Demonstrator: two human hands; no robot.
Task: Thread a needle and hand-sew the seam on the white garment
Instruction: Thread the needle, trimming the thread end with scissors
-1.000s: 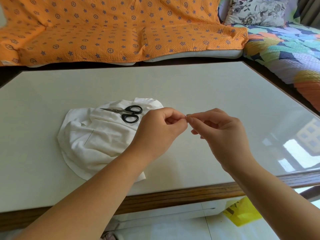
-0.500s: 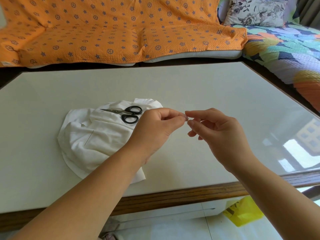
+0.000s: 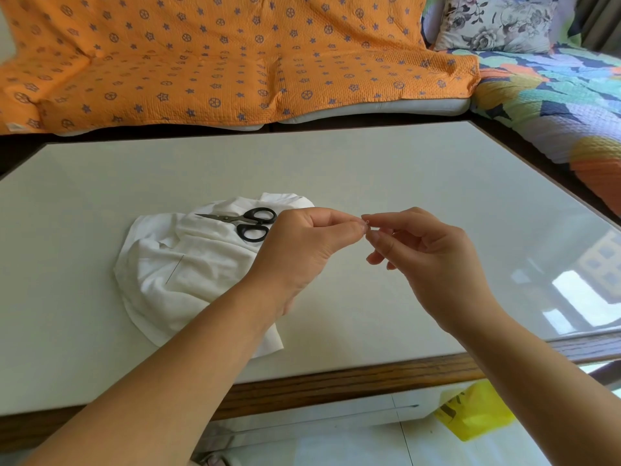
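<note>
A crumpled white garment (image 3: 188,274) lies on the table (image 3: 403,183), left of centre. A thin needle (image 3: 174,269) rests slantwise on the cloth. Black-handled scissors (image 3: 248,222) lie on the garment's far part, blades pointing left. My left hand (image 3: 302,250) and my right hand (image 3: 426,250) meet above the table, to the right of the garment. Each pinches with thumb and forefinger a tiny loop of pale thread (image 3: 367,225) at the fingertips. The rest of the thread is too fine to see.
The table has a pale glossy top and a wooden front edge (image 3: 336,385). An orange patterned blanket (image 3: 218,62) covers the sofa behind; a multicoloured quilt (image 3: 554,105) lies at right. A yellow bag (image 3: 477,412) sits on the floor below the table edge.
The fingertips parted slightly half a second ago and are now together again, a little higher. The garment, needle and scissors have not moved.
</note>
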